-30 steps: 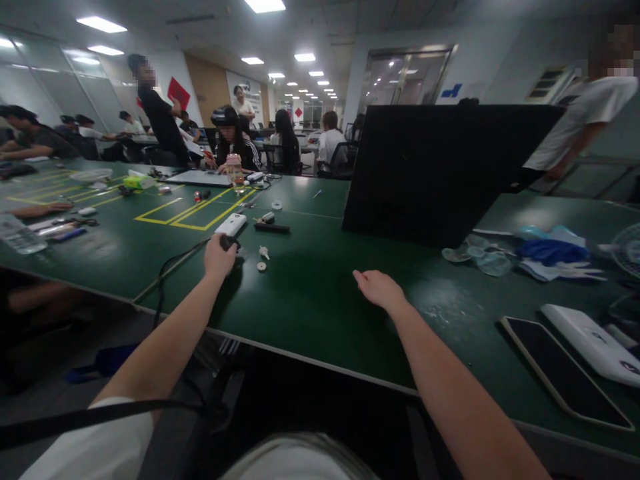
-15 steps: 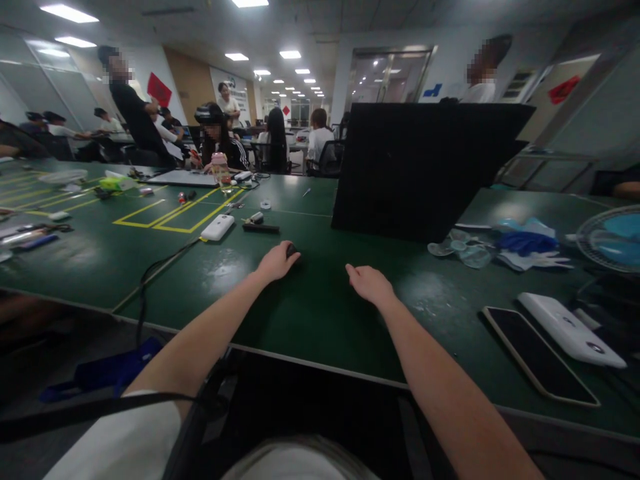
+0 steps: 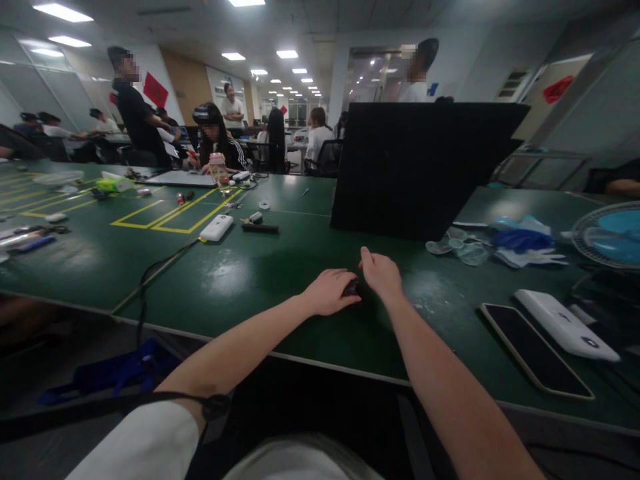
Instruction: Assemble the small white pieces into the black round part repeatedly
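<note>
My left hand (image 3: 327, 292) rests low over the green table, its thumb and fingers closed around a small dark rounded object (image 3: 351, 288). Most of that object is covered by the hand, and its exact kind cannot be made out. Just to its right is my right hand (image 3: 384, 275), fingers curled and thumb upward. Whatever the right fingers may hold is hidden from this side. Beyond both hands stands a large black panel (image 3: 420, 170) on the table.
To the right lie a phone (image 3: 537, 350), a white device (image 3: 567, 325), gloves (image 3: 525, 243) and a fan (image 3: 613, 233). A white power bank (image 3: 217, 228) with a cable and a dark bar (image 3: 260, 228) lie left. A bottle (image 3: 219, 172) stands farther back; other people are around the room.
My left hand has slid right and nearer to me with the dark object, up beside my right hand. The right hand has shifted slightly right. A person behind the panel has moved left.
</note>
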Available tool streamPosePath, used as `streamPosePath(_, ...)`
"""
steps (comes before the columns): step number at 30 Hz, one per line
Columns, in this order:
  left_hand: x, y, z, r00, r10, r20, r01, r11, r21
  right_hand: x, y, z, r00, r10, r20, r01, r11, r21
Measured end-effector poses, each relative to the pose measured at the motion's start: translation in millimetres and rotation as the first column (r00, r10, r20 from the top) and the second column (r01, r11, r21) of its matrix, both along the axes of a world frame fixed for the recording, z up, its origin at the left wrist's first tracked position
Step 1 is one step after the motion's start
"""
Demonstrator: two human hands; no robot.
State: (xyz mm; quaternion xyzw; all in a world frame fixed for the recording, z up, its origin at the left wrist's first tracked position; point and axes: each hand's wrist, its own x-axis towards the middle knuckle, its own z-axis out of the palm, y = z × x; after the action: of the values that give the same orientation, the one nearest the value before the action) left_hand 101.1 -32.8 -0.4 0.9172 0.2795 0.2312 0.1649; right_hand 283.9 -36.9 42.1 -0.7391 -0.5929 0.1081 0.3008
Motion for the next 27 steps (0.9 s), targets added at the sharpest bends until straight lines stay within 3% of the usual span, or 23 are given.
streamPosePath(3,-18.1,4.9,4.8,0.966,0.119,0.228,-0.118,0.993,-0.014,-3.4,-4.7,1.9,0.995,0.095,0.007,-0.095,0.994,0.059)
streamPosePath(5,-35.8,13.5,6.7,0.854,0.309,0.419,-0.299,0.950,-0.089,-7.0,-9.6,3.4,0.966,0.257,0.038,-0.259,0.963,0.070)
streamPosePath(8,-60.8,33.0,5.7,0.615,0.574,0.540,-0.502,0.814,-0.293,-19.7,-18.9,4.5,0.840,0.526,0.129,-0.533,0.846,0.025)
streamPosePath(9,-66.6,39.7,4.3,0.563,0.629,0.537,-0.525,0.773,-0.355,-25.5,-21.8,4.1,0.780,0.606,0.157,-0.614,0.789,0.003)
streamPosePath(11,-72.7,50.4,0.9,0.524,0.686,0.505,-0.533,0.726,-0.434,-37.6,-26.1,2.0,0.657,0.727,0.200,-0.735,0.677,-0.046)
streamPosePath(13,-73.0,55.5,-2.2,0.559,0.680,0.474,-0.518,0.733,-0.441,-47.2,-27.5,-1.9,0.580,0.783,0.226,-0.789,0.609,-0.086)
streamPosePath(15,-70.3,54.8,-3.6,0.634,0.630,0.449,-0.496,0.776,-0.390,-51.7,-26.1,-6.8,0.572,0.784,0.240,-0.788,0.607,-0.102)
streamPosePath(20,-65.4,41.0,0.0,0.808,0.510,0.296,-0.468,0.860,-0.204,-42.3,-19.1,-15.5,0.712,0.671,0.206,-0.674,0.736,-0.066)
streamPosePath(23,-63.8,33.6,2.8,0.855,0.489,0.171,-0.458,0.868,-0.192,-33.2,-19.0,-13.3,0.814,0.560,0.151,-0.575,0.815,0.078)
streamPosePath(27,-60.3,26.4,4.8,0.902,0.410,0.134,-0.379,0.902,-0.208,-32.1,-24.4,-6.2,0.855,0.512,0.080,-0.512,0.813,0.278)
